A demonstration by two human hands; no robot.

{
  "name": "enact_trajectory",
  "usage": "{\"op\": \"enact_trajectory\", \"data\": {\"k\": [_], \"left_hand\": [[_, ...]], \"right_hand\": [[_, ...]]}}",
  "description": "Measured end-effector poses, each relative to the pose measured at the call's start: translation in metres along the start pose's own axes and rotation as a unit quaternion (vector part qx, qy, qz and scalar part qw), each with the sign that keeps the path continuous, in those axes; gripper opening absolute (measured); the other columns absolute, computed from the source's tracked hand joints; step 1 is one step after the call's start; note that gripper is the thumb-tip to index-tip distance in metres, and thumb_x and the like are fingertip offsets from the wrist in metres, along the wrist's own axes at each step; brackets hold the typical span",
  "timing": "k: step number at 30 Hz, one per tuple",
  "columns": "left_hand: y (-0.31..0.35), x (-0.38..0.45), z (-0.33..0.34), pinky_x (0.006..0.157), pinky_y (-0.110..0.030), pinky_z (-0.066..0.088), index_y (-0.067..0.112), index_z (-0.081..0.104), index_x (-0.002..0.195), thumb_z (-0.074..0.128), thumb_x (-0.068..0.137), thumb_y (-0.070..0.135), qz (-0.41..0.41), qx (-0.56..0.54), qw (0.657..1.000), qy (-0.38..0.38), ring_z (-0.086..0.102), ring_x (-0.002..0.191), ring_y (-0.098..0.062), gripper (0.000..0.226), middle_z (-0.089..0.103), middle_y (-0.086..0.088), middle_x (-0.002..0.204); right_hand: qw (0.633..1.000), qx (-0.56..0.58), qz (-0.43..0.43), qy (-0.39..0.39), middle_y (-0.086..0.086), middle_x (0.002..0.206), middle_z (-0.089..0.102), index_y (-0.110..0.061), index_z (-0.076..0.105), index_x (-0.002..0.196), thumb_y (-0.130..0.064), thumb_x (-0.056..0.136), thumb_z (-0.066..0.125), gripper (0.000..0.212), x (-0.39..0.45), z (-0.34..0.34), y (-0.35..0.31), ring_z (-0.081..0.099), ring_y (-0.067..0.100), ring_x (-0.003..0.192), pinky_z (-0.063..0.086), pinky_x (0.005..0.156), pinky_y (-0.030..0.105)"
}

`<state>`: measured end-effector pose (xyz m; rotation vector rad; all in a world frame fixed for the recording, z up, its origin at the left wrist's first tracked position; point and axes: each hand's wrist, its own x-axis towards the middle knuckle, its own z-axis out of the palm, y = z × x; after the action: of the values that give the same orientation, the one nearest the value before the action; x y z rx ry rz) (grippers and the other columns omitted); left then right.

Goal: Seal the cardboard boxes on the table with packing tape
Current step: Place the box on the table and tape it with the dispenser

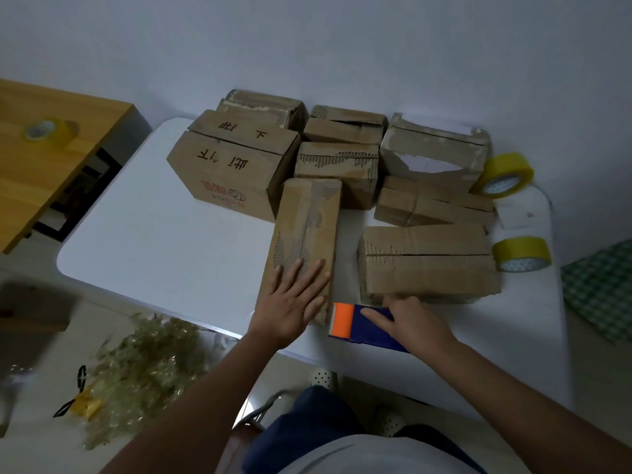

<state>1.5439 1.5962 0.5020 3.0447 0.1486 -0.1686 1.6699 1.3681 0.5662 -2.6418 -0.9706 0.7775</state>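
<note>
A: Left hand (294, 302) lies spread flat on the long narrow box (302, 241) at the white table (154, 241)'s near edge.

B: Right hand (410, 319) curls over the blue-orange tape dispenser (355, 323) beside it. Light pressure, and the box could slide off.

A white table (154, 241) carries eight worn cardboard boxes. The left hand (290, 302) presses flat on a long narrow box (304, 230) at the near edge. The right hand (413, 319) grips a blue and orange tape dispenser (355, 325) just beside it. Two yellow tape rolls (502, 176) sit along the right edge.
</note>
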Motion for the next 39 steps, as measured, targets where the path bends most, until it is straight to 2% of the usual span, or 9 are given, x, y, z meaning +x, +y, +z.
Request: {"op": "enact_trajectory", "data": {"k": [2, 5, 11, 17, 20, 22, 24, 30, 39], "left_hand": [[0.001, 0.0, 0.001, 0.117, -0.054, 0.02, 0.033, 0.013, 0.157, 0.01, 0.105, 0.05, -0.009, 0.009, 1.0, -0.006, 0.009, 0.152, -0.024, 0.055, 0.009, 0.008, 0.165], [0.0, 0.0, 0.001, 0.117, -0.054, 0.019, 0.033, 0.013, 0.157, 0.009, 0.105, 0.05, -0.006, 0.009, 1.0, -0.008, 0.009, 0.152, -0.024, 0.055, 0.009, 0.008, 0.165], [0.001, 0.002, -0.002, 0.118, -0.052, 0.015, 0.033, 0.012, 0.157, 0.014, 0.105, 0.049, -0.009, 0.002, 1.0, 0.0, 0.011, 0.152, -0.024, 0.055, 0.011, 0.007, 0.165], [0.006, 0.001, -0.005, 0.121, -0.049, 0.011, 0.033, 0.009, 0.157, 0.019, 0.105, 0.049, -0.015, -0.003, 1.0, 0.011, 0.008, 0.151, -0.026, 0.055, 0.011, 0.006, 0.165], [0.011, 0.01, -0.017, 0.117, -0.044, 0.026, 0.025, 0.034, 0.152, 0.03, 0.105, 0.044, 0.038, -0.047, 0.998, 0.029, 0.026, 0.147, -0.023, 0.051, 0.03, 0.002, 0.16], [0.01, 0.015, -0.018, 0.109, -0.042, 0.037, 0.025, 0.057, 0.13, 0.035, 0.103, 0.041, 0.117, -0.054, 0.991, 0.037, 0.036, 0.14, -0.018, 0.038, 0.045, 0.003, 0.15], [0.007, 0.016, -0.013, 0.104, -0.042, 0.04, 0.029, 0.064, 0.111, 0.038, 0.102, 0.042, 0.139, -0.075, 0.986, 0.045, 0.037, 0.139, -0.015, 0.031, 0.053, 0.007, 0.142], [0.019, 0.016, 0.001, 0.097, -0.04, 0.036, 0.032, 0.067, 0.098, 0.041, 0.098, 0.046, 0.073, -0.145, 0.985, 0.066, 0.034, 0.138, -0.013, 0.029, 0.053, 0.015, 0.135], [0.045, 0.019, 0.004, 0.093, -0.037, 0.03, 0.03, 0.066, 0.101, 0.044, 0.095, 0.047, 0.019, -0.156, 0.984, 0.09, 0.035, 0.135, -0.016, 0.028, 0.055, 0.013, 0.131]], "right_hand": [[1.0, 0.008, 0.0, 0.0, -0.002, 0.076, 0.058, -0.024, 0.053, 0.082, -0.07, 0.089, 0.035, 0.05, -0.002, 0.002, 0.004, 0.058, 0.013, 0.069, 0.051, 0.064, 0.032], [1.0, -0.014, -0.002, -0.004, 0.002, 0.082, 0.062, -0.022, 0.054, 0.091, -0.07, 0.089, 0.033, 0.053, -0.007, 0.003, 0.011, 0.06, 0.017, 0.074, 0.053, 0.069, 0.037], [0.998, -0.064, -0.01, 0.017, 0.001, 0.088, 0.066, -0.02, 0.058, 0.102, -0.064, 0.093, 0.031, 0.052, -0.023, -0.003, 0.039, 0.062, 0.014, 0.079, 0.049, 0.071, 0.026], [0.998, -0.06, 0.028, -0.017, 0.001, 0.084, 0.064, -0.018, 0.062, 0.092, -0.069, 0.09, 0.033, 0.059, -0.013, -0.002, 0.029, 0.061, 0.014, 0.077, 0.053, 0.077, 0.032], [0.999, -0.028, 0.027, -0.032, -0.001, 0.081, 0.062, -0.019, 0.061, 0.092, -0.064, 0.092, 0.04, 0.051, -0.011, -0.006, 0.027, 0.059, 0.013, 0.074, 0.053, 0.074, 0.033], [0.998, -0.016, 0.027, -0.051, -0.003, 0.081, 0.062, -0.02, 0.059, 0.095, -0.058, 0.092, 0.046, 0.04, -0.012, -0.007, 0.026, 0.06, 0.011, 0.073, 0.053, 0.074, 0.031], [0.998, -0.016, 0.03, -0.053, -0.003, 0.084, 0.063, -0.021, 0.057, 0.098, -0.053, 0.092, 0.05, 0.034, -0.013, -0.007, 0.022, 0.06, 0.01, 0.075, 0.053, 0.075, 0.029], [0.996, -0.043, 0.074, -0.018, 0.003, 0.105, 0.064, -0.017, 0.055, 0.115, -0.051, 0.095, 0.047, 0.041, -0.016, 0.001, 0.009, 0.062, 0.015, 0.092, 0.05, 0.079, 0.029], [0.991, -0.047, 0.124, -0.014, 0.008, 0.105, 0.063, -0.012, 0.059, 0.106, -0.051, 0.098, 0.041, 0.044, -0.009, 0.012, 0.015, 0.062, 0.021, 0.094, 0.048, 0.076, 0.031]]}}
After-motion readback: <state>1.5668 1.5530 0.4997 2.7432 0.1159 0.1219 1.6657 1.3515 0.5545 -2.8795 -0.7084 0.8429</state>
